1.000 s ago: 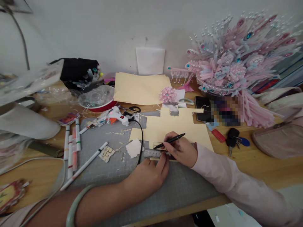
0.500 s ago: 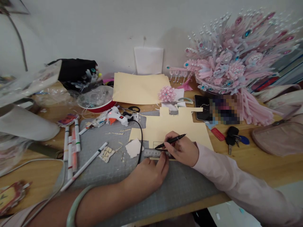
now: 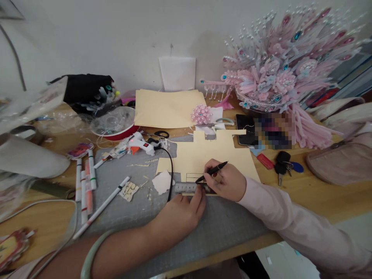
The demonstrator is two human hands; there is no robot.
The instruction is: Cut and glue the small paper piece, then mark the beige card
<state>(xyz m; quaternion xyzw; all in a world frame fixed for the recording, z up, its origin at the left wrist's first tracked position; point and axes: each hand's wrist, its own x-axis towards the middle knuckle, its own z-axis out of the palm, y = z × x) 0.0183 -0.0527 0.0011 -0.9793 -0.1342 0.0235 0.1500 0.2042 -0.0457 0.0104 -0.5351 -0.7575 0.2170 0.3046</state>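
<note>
My right hand [image 3: 225, 181] is closed around a black pen [image 3: 215, 171], its tip at the upper edge of a metal ruler [image 3: 185, 187]. With its fingertips pressed on that ruler, my left hand [image 3: 184, 212] holds it flat against a cream card sheet [image 3: 229, 155] with notched edges. Dark lines drawn on the card form a narrow rectangle just above the ruler. My right hand covers the ruler's right part. A black cable [image 3: 172, 170] runs down past the ruler's left end, beside a torn white paper scrap [image 3: 162, 183].
Under the card lies a grey cutting mat [image 3: 116, 217]. Markers [image 3: 87, 190] and a white glue gun [image 3: 142, 144] lie left. Behind are cream sheets [image 3: 165, 108], a pink pearl flower [image 3: 201, 114] and scissors [image 3: 223, 121]. Keys [image 3: 281, 164] and a pink beaded headdress [image 3: 279, 77] are right.
The pen tip has moved right along the ruler's edge, and a dark line shows behind it. My left hand still presses on the ruler. The whole view has shifted slightly.
</note>
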